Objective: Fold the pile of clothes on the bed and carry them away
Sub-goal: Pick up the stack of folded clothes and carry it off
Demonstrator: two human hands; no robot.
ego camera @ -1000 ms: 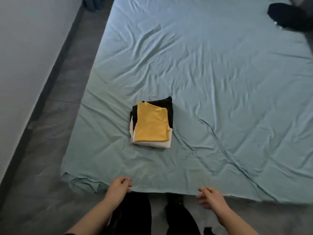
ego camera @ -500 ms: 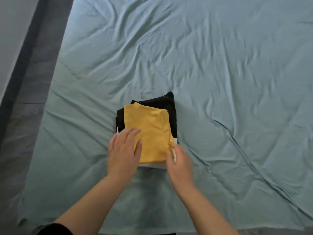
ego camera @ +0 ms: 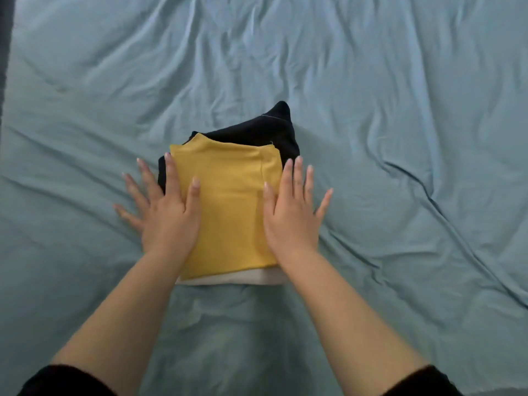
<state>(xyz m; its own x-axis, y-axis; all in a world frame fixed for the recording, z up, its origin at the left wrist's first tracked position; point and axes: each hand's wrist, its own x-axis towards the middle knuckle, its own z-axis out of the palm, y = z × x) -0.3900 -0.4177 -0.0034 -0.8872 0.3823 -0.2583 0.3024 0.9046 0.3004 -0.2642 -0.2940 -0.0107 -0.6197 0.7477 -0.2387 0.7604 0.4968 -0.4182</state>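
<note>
At the frame's centre, a stack of folded clothes [ego camera: 231,232] is seen on the wrinkled teal bed sheet [ego camera: 400,110]. A folded yellow fabric garment [ego camera: 228,178] is on top, a black garment [ego camera: 265,132] beneath and a white garment [ego camera: 234,278] lowest. The left grip [ego camera: 163,215] and right grip [ego camera: 291,218] are laid flat, fingers spread, on its side edges.

My teal bedsheet [ego camera: 400,81] is looking super wrinkly, creases running everywhere, and a dark strip of floor [ego camera: 3,38] is peeking in along the left edge.
</note>
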